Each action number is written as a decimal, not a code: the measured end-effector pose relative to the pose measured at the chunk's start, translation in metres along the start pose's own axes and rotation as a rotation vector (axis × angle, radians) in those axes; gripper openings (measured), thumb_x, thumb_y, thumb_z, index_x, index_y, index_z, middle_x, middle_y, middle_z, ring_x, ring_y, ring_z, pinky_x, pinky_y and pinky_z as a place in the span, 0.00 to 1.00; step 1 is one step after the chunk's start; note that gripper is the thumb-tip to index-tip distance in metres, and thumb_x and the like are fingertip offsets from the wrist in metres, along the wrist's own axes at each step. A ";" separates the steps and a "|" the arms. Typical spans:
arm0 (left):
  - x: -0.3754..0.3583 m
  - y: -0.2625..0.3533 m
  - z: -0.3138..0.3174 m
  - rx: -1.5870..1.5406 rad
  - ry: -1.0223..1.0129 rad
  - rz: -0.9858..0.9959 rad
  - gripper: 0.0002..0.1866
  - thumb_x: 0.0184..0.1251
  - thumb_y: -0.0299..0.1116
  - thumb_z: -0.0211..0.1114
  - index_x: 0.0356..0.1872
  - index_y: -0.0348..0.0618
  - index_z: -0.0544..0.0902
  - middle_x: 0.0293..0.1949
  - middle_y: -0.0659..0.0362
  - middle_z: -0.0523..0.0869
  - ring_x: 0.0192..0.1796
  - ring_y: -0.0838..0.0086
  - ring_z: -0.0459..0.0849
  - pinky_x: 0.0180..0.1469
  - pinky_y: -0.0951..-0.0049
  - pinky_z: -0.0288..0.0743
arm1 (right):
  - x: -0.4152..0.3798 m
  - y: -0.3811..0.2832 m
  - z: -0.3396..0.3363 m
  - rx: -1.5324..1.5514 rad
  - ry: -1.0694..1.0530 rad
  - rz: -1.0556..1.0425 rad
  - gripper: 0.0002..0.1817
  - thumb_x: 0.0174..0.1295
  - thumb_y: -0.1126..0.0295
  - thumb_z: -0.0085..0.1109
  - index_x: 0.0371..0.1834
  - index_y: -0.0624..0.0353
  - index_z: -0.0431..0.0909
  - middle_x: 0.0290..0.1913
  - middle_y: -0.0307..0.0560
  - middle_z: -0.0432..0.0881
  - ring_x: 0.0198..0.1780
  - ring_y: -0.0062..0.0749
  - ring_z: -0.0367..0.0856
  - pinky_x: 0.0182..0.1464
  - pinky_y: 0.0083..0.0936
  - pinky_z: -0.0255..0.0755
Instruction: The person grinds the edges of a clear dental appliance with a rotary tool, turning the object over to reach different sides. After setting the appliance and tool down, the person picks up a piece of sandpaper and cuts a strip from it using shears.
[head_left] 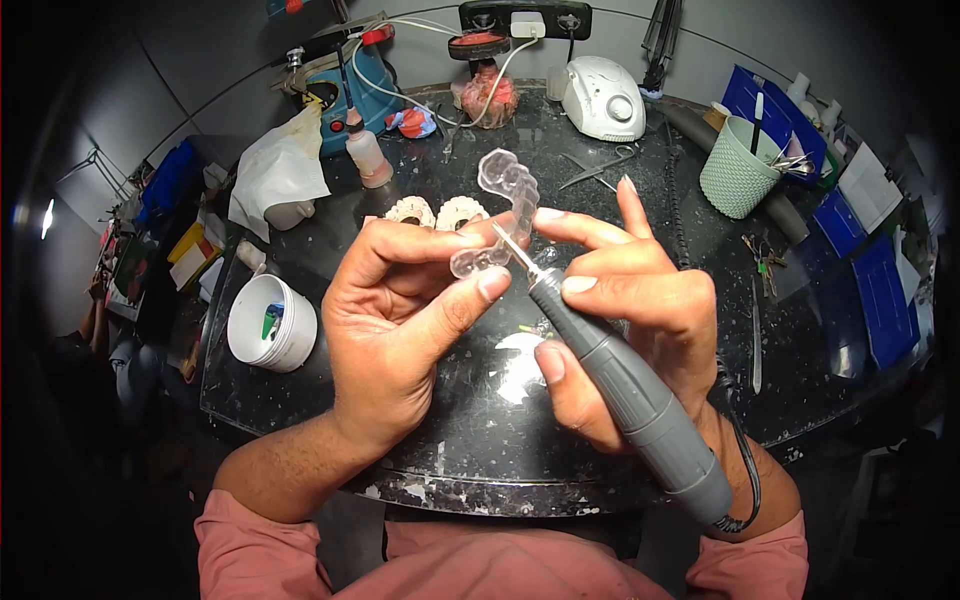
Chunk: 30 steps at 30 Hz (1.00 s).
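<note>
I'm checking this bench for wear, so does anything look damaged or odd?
Yes, the front edge of the black table looks worn: pale, irregular patches interrupt its dark finish. The clear moulded tray in the left hand shows no obvious break.

We're on one head cam, looking forward and down: left hand (385,320), right hand (670,310) close, bench (460,435) around them.

The left hand (395,295) pinches a clear tooth tray (522,195) between its thumb and a finger, and the right hand (650,295) holds a grey drill (640,400) with its thin tip right by the tray, though it is hard to see if they touch. Left of the tray on the black table (450,440) are two tooth models (461,211) and, farther left, a white tub (292,335). A green cup (735,170) of tools stands well to the tray's right.
</note>
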<state>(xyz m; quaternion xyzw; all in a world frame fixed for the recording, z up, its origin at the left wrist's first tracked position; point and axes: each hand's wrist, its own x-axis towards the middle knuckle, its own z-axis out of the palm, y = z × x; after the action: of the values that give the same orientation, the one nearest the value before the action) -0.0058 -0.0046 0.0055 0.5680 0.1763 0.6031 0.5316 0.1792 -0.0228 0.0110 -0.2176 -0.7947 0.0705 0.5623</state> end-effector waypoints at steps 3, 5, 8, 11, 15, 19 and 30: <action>0.000 0.000 0.000 0.028 -0.020 0.022 0.14 0.61 0.12 0.63 0.45 0.35 0.74 0.52 0.44 0.83 0.58 0.63 0.81 0.63 0.66 0.74 | 0.001 0.000 0.000 0.001 -0.010 -0.013 0.23 0.52 0.73 0.66 0.49 0.58 0.65 0.41 0.50 0.77 0.58 0.60 0.78 0.72 0.67 0.36; 0.000 -0.001 0.000 0.076 -0.024 0.060 0.13 0.60 0.11 0.64 0.44 0.36 0.76 0.50 0.45 0.84 0.58 0.63 0.81 0.66 0.64 0.71 | -0.001 0.000 0.000 0.024 0.017 0.014 0.23 0.53 0.73 0.66 0.49 0.58 0.65 0.41 0.49 0.76 0.58 0.60 0.78 0.72 0.67 0.36; 0.000 -0.001 -0.001 0.130 0.000 0.108 0.13 0.59 0.12 0.65 0.43 0.37 0.77 0.50 0.44 0.84 0.60 0.63 0.81 0.70 0.60 0.66 | 0.000 0.001 -0.001 0.026 0.005 -0.007 0.22 0.54 0.73 0.65 0.49 0.58 0.64 0.40 0.50 0.76 0.58 0.60 0.78 0.72 0.67 0.36; 0.004 -0.004 -0.007 0.289 -0.080 0.256 0.13 0.59 0.12 0.65 0.43 0.37 0.77 0.50 0.44 0.85 0.60 0.62 0.81 0.72 0.57 0.60 | 0.000 0.000 -0.002 0.034 0.005 -0.006 0.22 0.53 0.73 0.65 0.49 0.58 0.65 0.41 0.50 0.76 0.58 0.60 0.77 0.72 0.66 0.36; 0.003 -0.002 -0.006 0.322 -0.092 0.260 0.13 0.59 0.13 0.66 0.43 0.37 0.77 0.49 0.43 0.85 0.59 0.62 0.81 0.73 0.56 0.58 | -0.001 0.002 -0.001 0.069 0.015 0.005 0.22 0.52 0.74 0.65 0.49 0.57 0.65 0.42 0.51 0.77 0.59 0.59 0.77 0.73 0.64 0.35; 0.000 0.004 -0.002 0.168 -0.025 0.102 0.13 0.60 0.13 0.65 0.43 0.37 0.77 0.49 0.43 0.85 0.58 0.62 0.82 0.72 0.57 0.60 | 0.000 0.004 0.000 0.105 0.016 -0.008 0.23 0.53 0.73 0.65 0.49 0.58 0.64 0.42 0.51 0.77 0.58 0.59 0.77 0.73 0.64 0.36; -0.001 -0.001 0.003 -0.042 -0.024 0.027 0.13 0.62 0.11 0.61 0.45 0.36 0.73 0.55 0.40 0.80 0.57 0.57 0.82 0.61 0.62 0.78 | -0.002 0.001 0.004 0.036 0.029 0.001 0.22 0.55 0.71 0.66 0.49 0.57 0.64 0.40 0.51 0.77 0.59 0.64 0.76 0.72 0.66 0.38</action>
<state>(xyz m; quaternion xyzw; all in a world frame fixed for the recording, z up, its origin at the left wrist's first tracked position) -0.0029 -0.0059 0.0050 0.5661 0.1494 0.6070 0.5373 0.1760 -0.0225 0.0074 -0.2087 -0.7850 0.0819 0.5776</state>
